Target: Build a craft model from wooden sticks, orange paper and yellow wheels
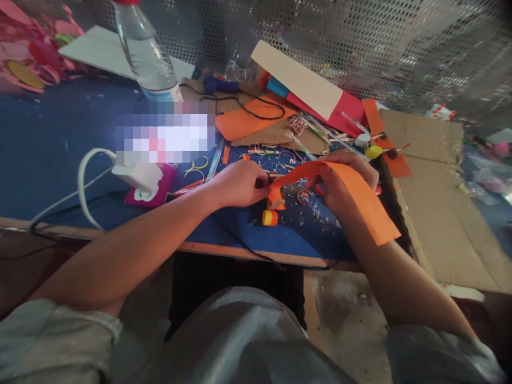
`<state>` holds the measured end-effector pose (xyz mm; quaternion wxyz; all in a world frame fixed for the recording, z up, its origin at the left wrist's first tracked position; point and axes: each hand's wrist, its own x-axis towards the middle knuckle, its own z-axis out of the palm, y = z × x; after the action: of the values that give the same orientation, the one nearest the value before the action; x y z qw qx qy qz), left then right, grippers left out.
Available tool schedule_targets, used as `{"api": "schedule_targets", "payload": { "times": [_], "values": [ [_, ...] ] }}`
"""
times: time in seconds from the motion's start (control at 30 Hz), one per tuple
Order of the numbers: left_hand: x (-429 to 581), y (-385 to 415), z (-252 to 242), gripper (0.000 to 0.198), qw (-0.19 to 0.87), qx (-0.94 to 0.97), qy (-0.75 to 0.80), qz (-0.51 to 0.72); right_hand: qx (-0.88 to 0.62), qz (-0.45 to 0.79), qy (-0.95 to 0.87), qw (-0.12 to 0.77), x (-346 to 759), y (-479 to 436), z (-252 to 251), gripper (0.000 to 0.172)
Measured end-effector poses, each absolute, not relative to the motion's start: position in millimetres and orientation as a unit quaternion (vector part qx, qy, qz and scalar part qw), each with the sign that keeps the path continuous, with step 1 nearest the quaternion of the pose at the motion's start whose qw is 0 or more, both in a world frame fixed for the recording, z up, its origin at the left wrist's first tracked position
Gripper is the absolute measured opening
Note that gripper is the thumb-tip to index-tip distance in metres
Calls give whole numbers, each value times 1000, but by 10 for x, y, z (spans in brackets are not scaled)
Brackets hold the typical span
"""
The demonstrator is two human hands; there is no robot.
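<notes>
A long orange paper strip [362, 200] arches from a small craft piece over my right hand and hangs down past the wrist. My right hand [352, 178] has its fingers closed around the strip's upper part. The craft piece [276, 198] is orange, with thin wooden sticks and a yellow-and-orange cap [270, 217] at its lower end. My left hand [246, 184] pinches this piece at its left side; its fingertips are partly hidden. A small orange ring [304, 197] lies on the blue tabletop between the hands, among pale scraps.
A water bottle [150, 58] stands at the back left, near a pink power strip [154, 186] with a white plug and cable. Coloured sheets [304, 80] and orange paper [252, 118] lie at the back. Cardboard [440, 202] covers the right side. A black cable runs along the front edge.
</notes>
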<state>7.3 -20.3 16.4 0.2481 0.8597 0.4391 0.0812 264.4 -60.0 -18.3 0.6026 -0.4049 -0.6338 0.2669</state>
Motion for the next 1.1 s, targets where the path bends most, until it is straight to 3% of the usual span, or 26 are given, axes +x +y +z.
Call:
{"api": "schedule_targets", "payload": {
  "times": [0.17,0.37,0.7,1.1],
  "values": [
    [42,-170,159,18,248,864,435,61,-416,337,-654,535,2667,-557,-198,41],
    [32,-148,165,17,252,868,425,56,-420,286,-676,533,2589,-564,-130,24],
    [68,-192,210,25,287,852,436,36,-423,245,-678,549,2528,-570,-149,26],
    [69,-206,227,34,284,851,441,15,-415,322,-642,558,2538,-601,-141,28]
  ]
}}
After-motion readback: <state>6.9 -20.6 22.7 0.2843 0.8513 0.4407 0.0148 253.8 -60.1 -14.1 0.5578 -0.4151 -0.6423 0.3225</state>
